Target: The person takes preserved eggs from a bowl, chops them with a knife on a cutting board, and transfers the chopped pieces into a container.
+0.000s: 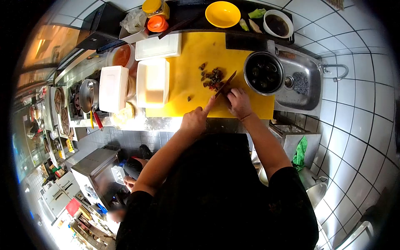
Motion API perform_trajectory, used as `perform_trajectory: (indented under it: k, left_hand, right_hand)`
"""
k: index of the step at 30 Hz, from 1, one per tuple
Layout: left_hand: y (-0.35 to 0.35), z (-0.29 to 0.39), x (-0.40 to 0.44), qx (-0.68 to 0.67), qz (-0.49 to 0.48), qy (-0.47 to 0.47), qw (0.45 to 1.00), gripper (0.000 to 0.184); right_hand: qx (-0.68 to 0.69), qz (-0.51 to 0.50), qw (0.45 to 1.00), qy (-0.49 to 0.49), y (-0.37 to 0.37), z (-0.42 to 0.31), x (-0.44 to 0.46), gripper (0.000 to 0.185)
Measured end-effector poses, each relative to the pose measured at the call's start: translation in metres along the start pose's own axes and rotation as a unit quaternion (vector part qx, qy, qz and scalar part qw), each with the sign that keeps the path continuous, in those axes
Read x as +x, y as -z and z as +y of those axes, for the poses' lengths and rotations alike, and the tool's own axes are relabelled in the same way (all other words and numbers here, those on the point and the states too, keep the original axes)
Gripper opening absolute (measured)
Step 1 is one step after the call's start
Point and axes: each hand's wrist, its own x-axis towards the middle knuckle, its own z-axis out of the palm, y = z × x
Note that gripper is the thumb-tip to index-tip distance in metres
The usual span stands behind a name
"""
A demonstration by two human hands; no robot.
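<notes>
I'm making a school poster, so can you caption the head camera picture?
The left hand holds a knife beside the right hand, with dark chopped pieces on a yellow board.

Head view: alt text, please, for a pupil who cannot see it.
A left hand holds a knife over a yellow board, with the right hand close beside it. Dark chopped pieces lie by the knife; a bowl of dark food stands right, near a sink.

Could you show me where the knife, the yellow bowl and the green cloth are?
Knife (226,83): head view, on the blade.
Yellow bowl (223,14): head view, on its inside bottom.
Green cloth (299,153): head view, on its hanging middle.
</notes>
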Motion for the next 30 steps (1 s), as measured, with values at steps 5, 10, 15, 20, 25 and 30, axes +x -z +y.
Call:
perform_trajectory:
  k: [5, 10, 15, 20, 25, 30]
  left_hand:
    - [0.002, 0.001, -0.003, -0.017, 0.000, 0.013, 1.000, 0.087]
    - [0.002, 0.001, -0.007, -0.066, 0.021, -0.015, 0.997, 0.083]
    - [0.004, 0.003, -0.011, -0.034, 0.016, 0.000, 0.999, 0.079]
    - [0.024, -0.007, -0.033, 0.034, 0.076, -0.033, 0.996, 0.078]
    - [0.029, -0.020, -0.047, 0.094, 0.085, -0.067, 0.990, 0.070]
    - [0.020, -0.025, -0.051, 0.141, 0.090, -0.101, 0.981, 0.067]
  right_hand:
    - [0.007, 0.005, 1.000, -0.027, 0.005, -0.003, -0.003, 0.021]
    - [0.009, 0.027, 0.999, -0.030, 0.009, -0.008, -0.005, 0.021]
    - [0.048, 0.033, 0.998, -0.024, 0.023, -0.014, 0.000, 0.014]
    - [0.108, 0.100, 0.989, -0.034, 0.030, -0.026, -0.012, 0.010]
    - [0.144, 0.099, 0.984, -0.040, 0.058, -0.057, -0.006, 0.011]
    - [0.067, 0.019, 0.998, 0.006, 0.059, -0.072, 0.040, 0.018]
